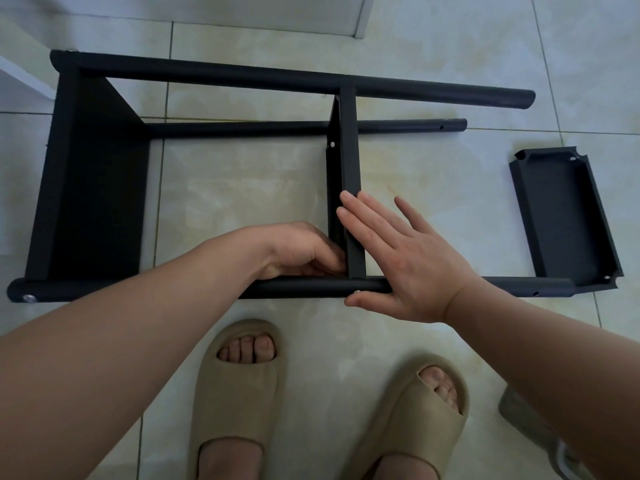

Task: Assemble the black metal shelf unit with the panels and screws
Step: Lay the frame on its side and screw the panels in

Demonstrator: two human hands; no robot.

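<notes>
The head camera looks down on a pale, marbled tile floor (242,188) with thin grout lines; a white door frame (363,15) stands at the far edge and a grey shoe (519,414) lies at the lower right. Bare tile shows beyond the frame's open right end and between its tubes, while the person's two beige sandals (239,393) stand just near of it. The black shelf unit (277,76) lies on its side across the floor: long round tubes, an end panel (97,188) fixed at the left, and a middle panel (348,150) standing on edge between the tubes. A loose panel (561,216) lies flat at the right, its corner touching the near tube (304,287). The left hand (298,251) is curled into the corner where middle panel meets near tube; what it grips cannot be told. The right hand (405,268) lies flat with straight fingers against the middle panel, thumb beside a silver screw (356,292).
</notes>
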